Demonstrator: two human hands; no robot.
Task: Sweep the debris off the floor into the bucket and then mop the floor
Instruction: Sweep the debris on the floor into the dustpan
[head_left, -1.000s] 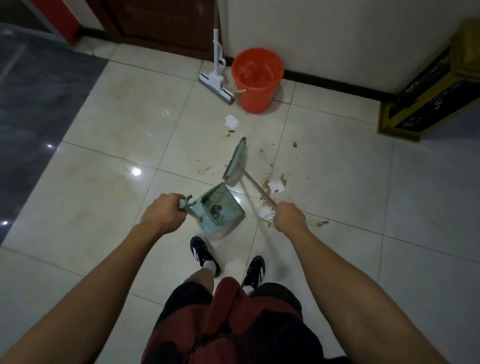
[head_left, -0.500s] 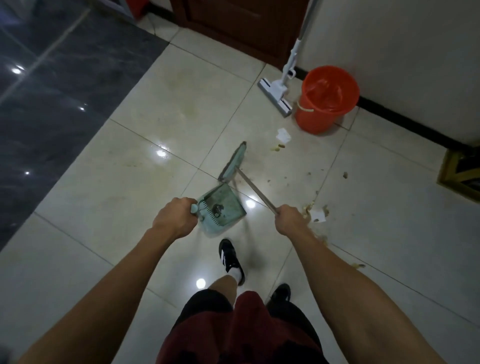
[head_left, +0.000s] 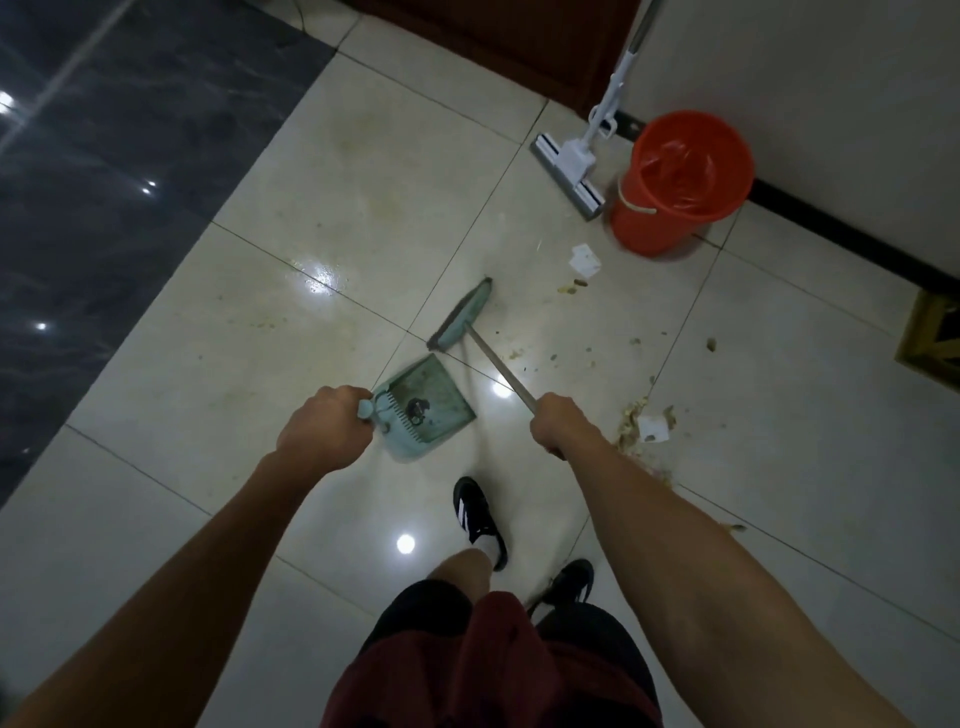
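My left hand (head_left: 323, 430) grips the handle of a pale green dustpan (head_left: 428, 406), which hangs just above the cream tiles with a dark bit of dirt in it. My right hand (head_left: 560, 422) grips the metal handle of a green broom (head_left: 462, 314) whose head sits beyond the pan. Debris lies to the right: a heap of crumbs with a white paper scrap (head_left: 652, 427), scattered crumbs (head_left: 571, 285), and another white scrap (head_left: 586, 258). An orange bucket (head_left: 681, 182) lined with a red bag stands by the wall. A white sponge mop (head_left: 569, 165) leans beside it.
A dark wooden door (head_left: 498, 36) and white wall with black skirting (head_left: 841, 236) close the far side. A yellow-framed piece of furniture (head_left: 930, 338) stands at the right edge. Dark marble flooring (head_left: 104, 156) lies left. My two black shoes (head_left: 480, 519) stand on the tiles below.
The view has shifted left, so the bucket, mop and debris now sit further right. Both hands kept their grips; the dustpan and broom moved left, away from the crumb heap.
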